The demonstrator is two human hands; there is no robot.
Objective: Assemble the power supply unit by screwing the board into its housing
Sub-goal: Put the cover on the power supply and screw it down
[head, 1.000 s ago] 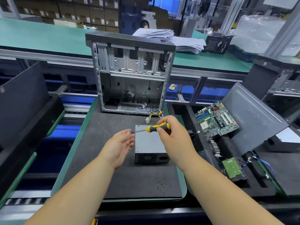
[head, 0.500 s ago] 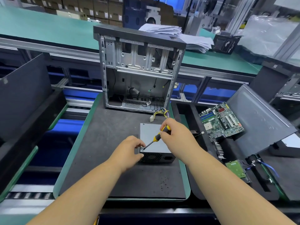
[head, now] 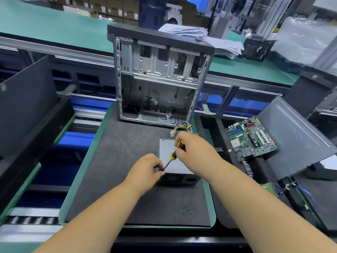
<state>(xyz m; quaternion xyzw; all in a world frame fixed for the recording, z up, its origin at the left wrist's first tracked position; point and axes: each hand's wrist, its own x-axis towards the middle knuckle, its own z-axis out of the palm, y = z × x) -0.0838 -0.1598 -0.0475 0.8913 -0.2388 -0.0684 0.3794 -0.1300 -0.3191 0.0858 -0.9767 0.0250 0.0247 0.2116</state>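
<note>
A grey metal power supply unit lies on the dark mat, its black fan grille facing me and its yellow and black cable bundle trailing toward the case. My right hand grips the yellow and black screwdriver, which slants down to the unit's near left top corner. My left hand is curled at that corner, fingertips pinched around the screwdriver tip; whether a screw sits under them is hidden.
An open computer case stands upright at the mat's far edge. A green motherboard and a grey side panel lie in the right tray, a hard drive nearer me. Dark panels stand at left.
The screwdriver swung from level to slanting down onto the unit's near left corner. My left hand went from open palm to curled at the tip.
</note>
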